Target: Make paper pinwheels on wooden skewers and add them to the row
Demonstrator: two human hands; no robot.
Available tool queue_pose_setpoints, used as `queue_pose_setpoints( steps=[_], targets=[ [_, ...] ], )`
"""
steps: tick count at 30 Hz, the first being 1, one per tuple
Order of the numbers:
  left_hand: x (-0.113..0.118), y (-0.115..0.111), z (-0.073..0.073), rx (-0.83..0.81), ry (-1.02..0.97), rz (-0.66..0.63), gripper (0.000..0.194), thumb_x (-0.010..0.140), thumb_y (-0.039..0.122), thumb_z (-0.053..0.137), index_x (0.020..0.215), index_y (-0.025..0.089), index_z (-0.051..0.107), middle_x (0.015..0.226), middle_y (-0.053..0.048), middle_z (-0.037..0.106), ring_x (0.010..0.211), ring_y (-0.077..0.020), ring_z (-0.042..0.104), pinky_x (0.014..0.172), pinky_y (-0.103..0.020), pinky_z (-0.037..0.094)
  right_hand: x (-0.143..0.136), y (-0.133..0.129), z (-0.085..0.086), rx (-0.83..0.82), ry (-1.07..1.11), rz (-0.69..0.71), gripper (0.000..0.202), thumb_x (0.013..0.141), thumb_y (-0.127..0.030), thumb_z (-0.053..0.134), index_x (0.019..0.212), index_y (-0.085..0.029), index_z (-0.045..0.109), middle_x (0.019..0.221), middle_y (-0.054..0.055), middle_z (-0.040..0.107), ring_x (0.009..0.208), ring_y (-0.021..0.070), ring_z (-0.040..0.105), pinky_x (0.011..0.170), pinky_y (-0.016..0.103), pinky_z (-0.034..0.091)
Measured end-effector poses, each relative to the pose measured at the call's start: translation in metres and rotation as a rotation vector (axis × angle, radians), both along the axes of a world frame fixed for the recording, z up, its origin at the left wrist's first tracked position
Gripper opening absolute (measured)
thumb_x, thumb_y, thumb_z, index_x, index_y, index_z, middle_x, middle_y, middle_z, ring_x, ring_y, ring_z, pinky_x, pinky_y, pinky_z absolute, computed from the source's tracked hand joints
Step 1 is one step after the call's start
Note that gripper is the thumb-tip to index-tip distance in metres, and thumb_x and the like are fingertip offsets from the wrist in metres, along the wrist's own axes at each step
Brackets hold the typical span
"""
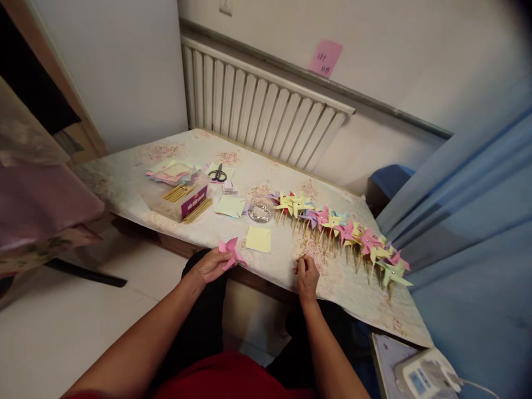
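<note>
My left hand [211, 266] grips a pink paper pinwheel [232, 250] at the table's front edge, its blades folded in. Over the tabletop to the right, my right hand [306, 274] is closed with curled fingers; whatever it may hold is hidden or too small to make out. Between the hands lies a yellow paper square [258, 239] with cut corners. Behind it stands a round clear dish [260, 211] of small shiny pieces. A pale green stack of paper squares [230, 206] sits left of the dish.
Finished pinwheels on sticks [332, 221] lie in a long row at the right. On the left are a box of wooden sticks [177, 202], coloured paper [172, 172] and scissors [218, 174]. A radiator [261, 100] runs behind the table; a blue curtain [469, 210] hangs at the right.
</note>
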State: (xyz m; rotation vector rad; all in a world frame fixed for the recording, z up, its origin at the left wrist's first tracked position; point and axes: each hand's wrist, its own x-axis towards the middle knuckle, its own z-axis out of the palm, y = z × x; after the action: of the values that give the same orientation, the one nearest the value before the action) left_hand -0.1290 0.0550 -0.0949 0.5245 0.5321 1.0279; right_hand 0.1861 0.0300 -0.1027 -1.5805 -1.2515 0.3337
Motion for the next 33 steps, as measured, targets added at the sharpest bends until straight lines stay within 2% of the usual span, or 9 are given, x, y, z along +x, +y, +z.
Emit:
queue_pose_setpoints(
  steps=[6,11,26,33],
  targets=[
    [0.003,0.001,0.001,-0.016,0.012,-0.005,0.024,0.063,0.009,0.083,0.085,0.007,0.071,0.077,-0.009,0.071,0.068,-0.0147,0.065,0.069,-0.025,0.053,0.003,0.002,-0.003,0.042,-0.078,0.003,0.022,0.089,-0.036,0.042,0.075,-0.022,0.054,0.059,-0.003,0.053,0.061,0.0167,0.053,0.068,0.029,0.041],
    [0.006,0.002,0.001,-0.048,0.023,0.004,0.025,0.062,0.008,0.083,0.084,0.007,0.071,0.076,-0.009,0.071,0.066,-0.0141,0.064,0.066,-0.025,0.052,0.001,0.003,-0.006,0.071,-0.113,-0.014,0.021,0.089,-0.035,0.042,0.077,-0.022,0.053,0.061,-0.002,0.054,0.063,0.0173,0.054,0.067,0.029,0.041],
    [0.009,0.005,0.0,-0.066,0.014,-0.025,0.025,0.063,0.005,0.081,0.086,0.007,0.071,0.076,-0.009,0.07,0.067,-0.0152,0.066,0.065,-0.025,0.053,0.009,-0.011,-0.005,0.079,-0.028,-0.011,0.02,0.091,-0.033,0.043,0.08,-0.021,0.055,0.061,-0.003,0.056,0.057,0.0154,0.054,0.066,0.028,0.043],
    [0.013,0.006,0.003,-0.043,0.02,-0.038,0.029,0.063,0.005,0.081,0.091,0.006,0.071,0.08,-0.01,0.072,0.066,-0.0146,0.066,0.065,-0.024,0.055,0.007,-0.008,-0.018,0.045,0.001,0.009,0.021,0.091,-0.033,0.041,0.078,-0.022,0.054,0.059,-0.003,0.055,0.055,0.0151,0.054,0.062,0.027,0.043]
  ],
)
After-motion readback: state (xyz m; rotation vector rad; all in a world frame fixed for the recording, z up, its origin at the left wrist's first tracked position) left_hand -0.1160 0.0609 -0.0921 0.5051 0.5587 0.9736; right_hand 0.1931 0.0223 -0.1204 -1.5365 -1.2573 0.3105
